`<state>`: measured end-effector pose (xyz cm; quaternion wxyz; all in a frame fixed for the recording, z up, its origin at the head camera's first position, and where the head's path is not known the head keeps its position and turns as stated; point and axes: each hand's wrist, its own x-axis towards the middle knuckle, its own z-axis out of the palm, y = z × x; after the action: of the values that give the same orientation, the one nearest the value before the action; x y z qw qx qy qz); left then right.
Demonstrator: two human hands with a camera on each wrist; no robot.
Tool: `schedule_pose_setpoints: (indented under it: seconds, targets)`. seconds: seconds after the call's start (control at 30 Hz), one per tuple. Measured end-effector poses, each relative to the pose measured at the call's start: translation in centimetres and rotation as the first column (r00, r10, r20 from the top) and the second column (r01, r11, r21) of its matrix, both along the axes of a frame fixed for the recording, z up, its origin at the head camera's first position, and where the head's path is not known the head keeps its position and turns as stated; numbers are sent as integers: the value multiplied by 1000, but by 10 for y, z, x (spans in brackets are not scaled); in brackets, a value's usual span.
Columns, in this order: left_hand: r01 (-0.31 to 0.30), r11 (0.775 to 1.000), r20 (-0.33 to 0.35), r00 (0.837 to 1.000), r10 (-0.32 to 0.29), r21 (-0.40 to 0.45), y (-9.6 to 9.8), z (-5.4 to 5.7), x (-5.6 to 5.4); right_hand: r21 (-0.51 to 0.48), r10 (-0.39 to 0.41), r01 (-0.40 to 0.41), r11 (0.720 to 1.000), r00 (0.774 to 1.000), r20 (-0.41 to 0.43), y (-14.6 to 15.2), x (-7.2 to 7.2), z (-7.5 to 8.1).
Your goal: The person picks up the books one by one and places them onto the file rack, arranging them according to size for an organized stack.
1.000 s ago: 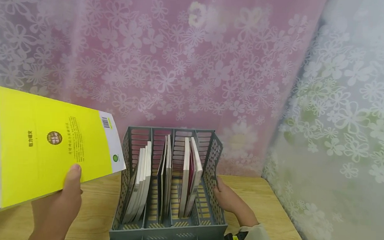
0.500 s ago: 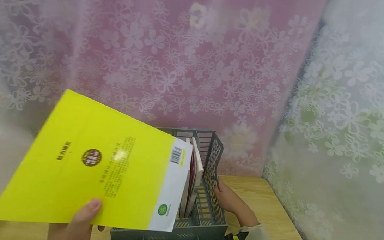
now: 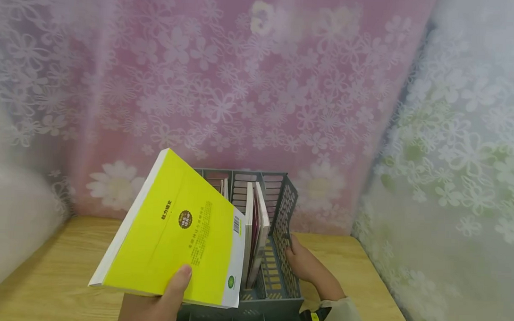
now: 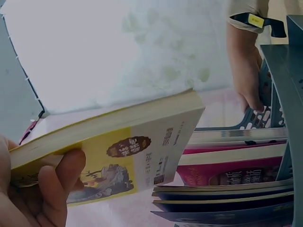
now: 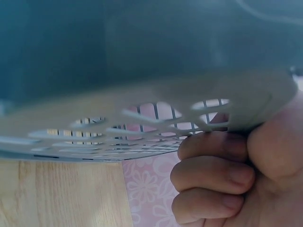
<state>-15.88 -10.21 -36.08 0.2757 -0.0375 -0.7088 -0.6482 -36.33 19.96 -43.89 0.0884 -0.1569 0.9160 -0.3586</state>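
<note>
My left hand (image 3: pixel 160 296) grips a thick yellow paperback book (image 3: pixel 169 237) by its lower edge, thumb on the yellow back cover. Tilted, the book overlaps the left part of a grey desktop file rack (image 3: pixel 273 300) in the head view. Its picture cover (image 4: pixel 108 182) shows in the left wrist view, with my fingers (image 4: pixel 52 187) across it. My right hand (image 3: pixel 304 261) holds the rack's perforated right side wall (image 5: pixel 156 123), fingers curled at its edge. Several upright books (image 3: pixel 256 245) stand in the compartment just right of the yellow book.
More books (image 4: pixel 222 198) stand in the rack, mostly hidden in the head view. A wooden table (image 3: pixel 338 258) lies under the rack. Behind it hangs a pink flowered curtain (image 3: pixel 225 84), and a pale flowered one (image 3: pixel 465 163) is on the right.
My left hand has brought the yellow book from the far left to the right, over the left part of the rack, and turned it. The right hand stays at the rack's side.
</note>
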Motion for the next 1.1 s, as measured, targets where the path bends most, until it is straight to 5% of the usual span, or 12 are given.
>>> schedule_pose_setpoints:
  seconds: [0.2,0.4,0.53,0.67,0.8,0.97,1.1]
  targets:
    - [-110,993,-38,993,108,-52,17,5,-1,-1,1,-1,1000,1000,-21,-1,0,2]
    - [-165,947,-146,981,128,-275,24,7,-11,11,2,-1,1000,999,-35,-2,-2,1]
    - [-114,924,-139,988,67,-366,27,6,-19,25,-9,10,1000,999,-45,-2,-2,1]
    - [-21,924,-87,996,-13,-381,33,5,-28,36,-12,13,999,1000,-23,-3,-2,0]
    - [12,913,-37,999,-29,-408,41,4,-38,34,-11,11,999,1000,1,-3,-1,-1]
    - [-33,843,-25,999,24,-537,50,0,-56,29,-8,8,1000,1000,10,-2,-2,-1]
    - [-55,760,-30,998,47,-648,58,-6,-71,29,-11,10,1000,1000,19,-1,-3,-1]
